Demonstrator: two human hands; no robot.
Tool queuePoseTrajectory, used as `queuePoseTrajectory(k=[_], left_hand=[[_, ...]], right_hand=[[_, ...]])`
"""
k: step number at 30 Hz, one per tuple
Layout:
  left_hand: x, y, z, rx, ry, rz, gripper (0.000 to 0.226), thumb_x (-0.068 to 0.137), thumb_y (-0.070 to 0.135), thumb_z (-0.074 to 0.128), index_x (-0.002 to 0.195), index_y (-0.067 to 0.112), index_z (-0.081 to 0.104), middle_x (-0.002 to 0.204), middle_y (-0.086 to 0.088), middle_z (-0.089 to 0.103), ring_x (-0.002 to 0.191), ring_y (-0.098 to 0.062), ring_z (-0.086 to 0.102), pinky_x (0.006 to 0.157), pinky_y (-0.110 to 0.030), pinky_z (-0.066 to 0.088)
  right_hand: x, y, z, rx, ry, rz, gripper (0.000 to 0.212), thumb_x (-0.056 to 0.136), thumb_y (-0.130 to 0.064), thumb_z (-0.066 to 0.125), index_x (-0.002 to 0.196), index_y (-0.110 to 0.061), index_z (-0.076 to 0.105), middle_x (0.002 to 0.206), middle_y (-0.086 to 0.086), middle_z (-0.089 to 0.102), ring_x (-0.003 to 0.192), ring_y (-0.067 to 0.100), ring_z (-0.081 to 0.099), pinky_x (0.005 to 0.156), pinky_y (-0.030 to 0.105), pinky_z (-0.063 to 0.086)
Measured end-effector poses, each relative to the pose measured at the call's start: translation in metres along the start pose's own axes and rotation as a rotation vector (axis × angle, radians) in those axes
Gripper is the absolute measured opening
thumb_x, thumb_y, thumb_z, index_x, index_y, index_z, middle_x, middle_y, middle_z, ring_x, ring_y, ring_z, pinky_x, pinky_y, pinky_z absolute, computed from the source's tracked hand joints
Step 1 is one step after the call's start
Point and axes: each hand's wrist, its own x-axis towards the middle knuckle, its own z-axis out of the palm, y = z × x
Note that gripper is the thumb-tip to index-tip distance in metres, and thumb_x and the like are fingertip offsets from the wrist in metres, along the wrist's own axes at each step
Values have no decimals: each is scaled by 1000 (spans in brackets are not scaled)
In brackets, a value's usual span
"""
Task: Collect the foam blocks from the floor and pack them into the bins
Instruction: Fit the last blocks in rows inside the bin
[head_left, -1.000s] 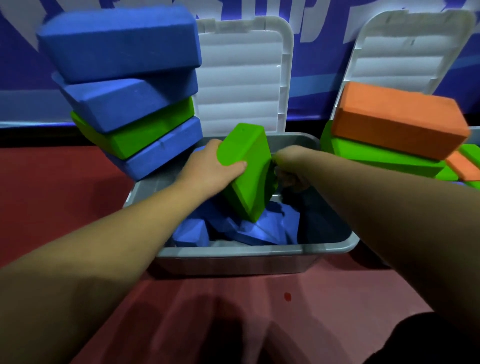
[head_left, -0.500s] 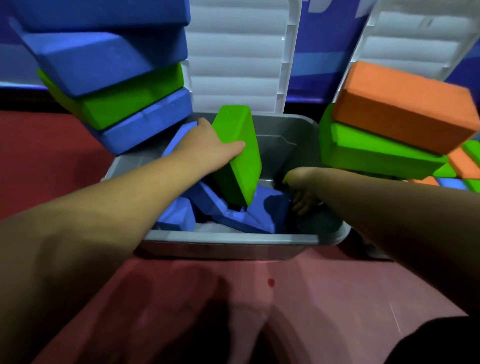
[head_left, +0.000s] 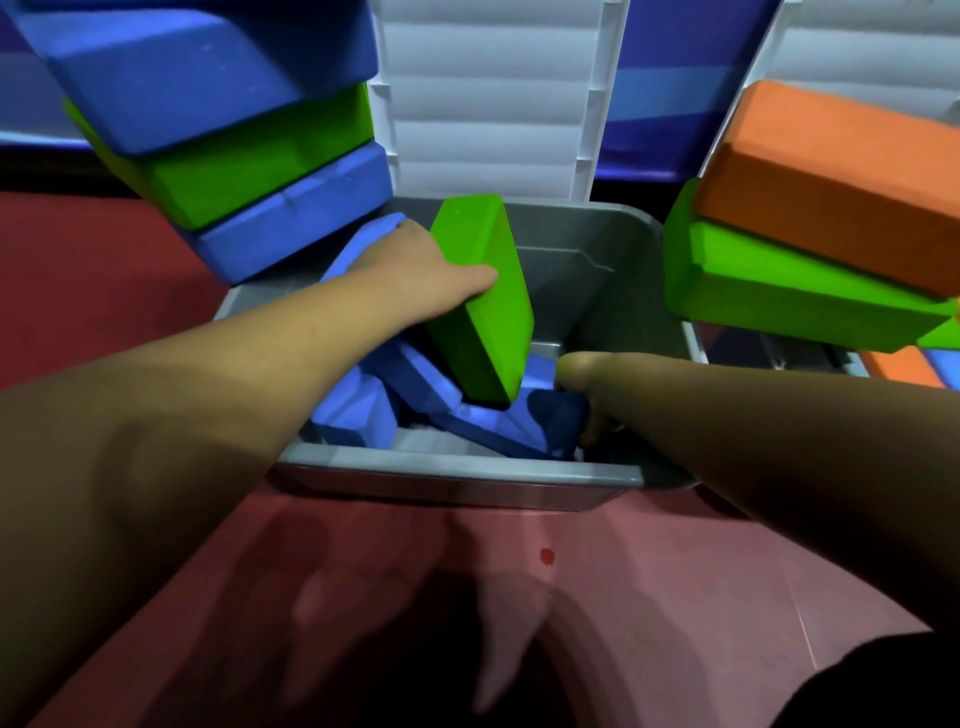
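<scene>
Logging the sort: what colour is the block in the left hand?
The block is green; the head view shows it.

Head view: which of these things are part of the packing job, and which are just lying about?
Job: green block gripped by left hand; blue blocks in grey bin; right hand down in it; left stack; right stack.
Lying about: white lid; red spot on floor.

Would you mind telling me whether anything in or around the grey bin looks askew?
Yes. The blue blocks in the grey bin lie jumbled at odd angles rather than flat, and the green block held by the left hand stands tilted on them. The block stack left of the bin leans sideways.
</scene>
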Motion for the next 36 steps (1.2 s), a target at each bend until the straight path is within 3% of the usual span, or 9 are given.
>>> queuePoseTrajectory(k=[5,8,11,16,20,24,29,33,36], left_hand=[[4,-1,-10,-98,52,-35,70,74,70,73,106,11,54,83,1,53,68,-13,50,54,-32,34],[6,-4,-14,-161,80,-52,83,70,71,74,119,9,52,104,-4,62,87,-23,58,68,-33,41],[8,-12,-15,-218,63,-62,90,65,73,74,124,9,51,112,-3,64,95,-25,62,74,-34,44],[7,-22,-22,-289,61,-82,92,68,71,74,131,10,48,119,0,59,103,-26,60,79,-35,44],[12,-33,-33,-355,143,-143,88,78,66,70,137,6,44,121,-5,58,110,-29,59,81,-35,41],[13,-40,-30,-318,157,-122,94,81,64,69,141,-1,37,133,-13,60,120,-34,59,85,-36,41],[6,-29,-11,-299,126,-90,93,84,62,71,138,-6,38,139,-20,57,126,-35,57,88,-34,39],[4,-11,2,-331,97,-77,100,83,63,73,141,-8,33,142,-21,55,129,-37,57,88,-34,40],[-2,3,11,-369,58,-86,107,82,66,74,146,-7,28,147,-20,54,133,-37,55,93,-35,43]], right_hand=[[-26,-22,8,225,111,33,29,97,-23,52,104,5,48,98,23,53,93,36,57,95,45,46],[-36,-39,8,241,125,-14,24,104,-23,48,113,-1,52,109,23,56,101,37,58,103,47,45],[-44,-37,10,153,58,89,56,104,-35,53,125,17,47,115,32,56,123,46,55,107,59,44],[-42,-29,27,191,0,45,51,95,-30,71,133,-3,52,102,18,56,109,35,60,97,53,53],[-66,-46,16,94,65,-107,39,93,-41,68,118,-12,58,114,14,63,95,33,64,73,43,57],[-88,-53,-2,-37,314,-213,43,87,-54,64,94,-11,60,113,18,67,96,35,69,92,46,57],[-132,-47,-21,-414,281,-96,50,94,-48,60,119,-6,49,98,18,55,83,31,58,73,35,50],[-136,-29,-21,-554,150,5,51,91,-50,68,109,-4,54,95,17,61,87,31,65,89,40,56],[-125,-23,-14,-594,114,36,72,90,-54,70,134,-2,46,121,23,59,104,38,67,95,48,57]])
